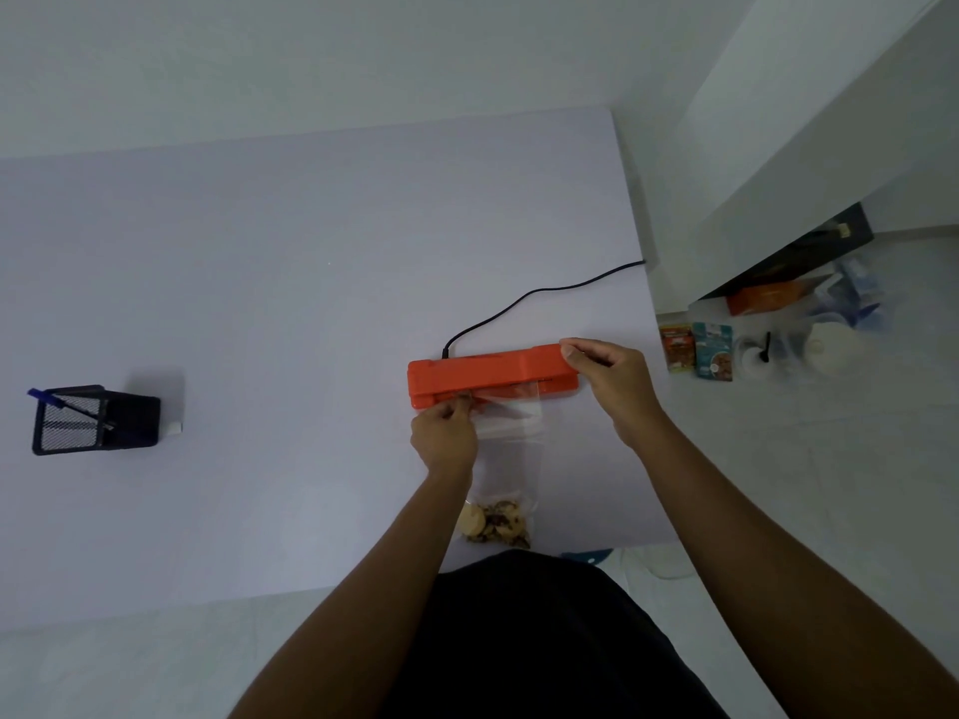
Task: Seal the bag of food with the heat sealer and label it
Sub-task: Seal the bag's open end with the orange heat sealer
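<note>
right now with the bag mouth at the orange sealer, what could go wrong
The left hand pinches only one corner of the clear bag, so its mouth may sit skewed in the orange sealer and seal unevenly. The left fingers are close to the slot. The cookies lie at the table edge and could drag it off.

My bench [259, 303] is plain pale lilac. On it: a bright orange plastic heat sealer [488, 373] with a black cord [539, 293], a clear plastic bag [511, 443] of tan, brown-speckled cookies [493, 521], and a black mesh pen holder [93, 417] with a blue pen [39, 394].

Mesh pen holder [96, 418], floor packets [695, 350]
</note>
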`<state>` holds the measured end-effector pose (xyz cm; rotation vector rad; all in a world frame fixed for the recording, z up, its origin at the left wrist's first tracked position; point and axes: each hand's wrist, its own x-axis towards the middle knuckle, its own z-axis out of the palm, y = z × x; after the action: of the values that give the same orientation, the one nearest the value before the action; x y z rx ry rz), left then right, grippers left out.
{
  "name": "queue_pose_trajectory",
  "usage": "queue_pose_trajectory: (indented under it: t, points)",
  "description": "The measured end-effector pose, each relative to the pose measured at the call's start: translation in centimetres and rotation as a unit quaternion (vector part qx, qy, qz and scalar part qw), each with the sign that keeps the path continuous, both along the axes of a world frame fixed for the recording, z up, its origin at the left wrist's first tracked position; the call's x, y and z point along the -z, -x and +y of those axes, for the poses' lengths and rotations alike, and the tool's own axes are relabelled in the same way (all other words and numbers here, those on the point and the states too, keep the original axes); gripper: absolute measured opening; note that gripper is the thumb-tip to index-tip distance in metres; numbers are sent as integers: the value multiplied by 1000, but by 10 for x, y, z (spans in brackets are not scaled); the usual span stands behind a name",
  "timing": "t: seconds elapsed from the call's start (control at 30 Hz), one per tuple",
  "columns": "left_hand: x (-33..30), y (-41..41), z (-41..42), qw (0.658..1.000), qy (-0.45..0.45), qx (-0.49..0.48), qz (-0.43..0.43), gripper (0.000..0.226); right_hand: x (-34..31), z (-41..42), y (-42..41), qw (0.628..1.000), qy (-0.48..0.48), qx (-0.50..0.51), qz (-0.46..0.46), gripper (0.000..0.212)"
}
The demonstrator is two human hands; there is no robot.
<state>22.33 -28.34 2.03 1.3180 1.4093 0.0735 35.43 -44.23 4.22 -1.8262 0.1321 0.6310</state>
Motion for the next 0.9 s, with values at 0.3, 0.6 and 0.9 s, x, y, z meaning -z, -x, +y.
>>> queue_pose_trajectory:
  t: [0.3,0.6,0.9]
  points:
    - [-1,-3,0,1000,5,-8,-9,33,4,-4,-4,992,56,20,114,45]
    - [-1,-3,0,1000,1,-8,-7,29,1,-4,-10,991,70,6,117,37]
    - [-3,-3,0,1000,4,-7,-4,25,9,-5,-12,991,74,11,109,68]
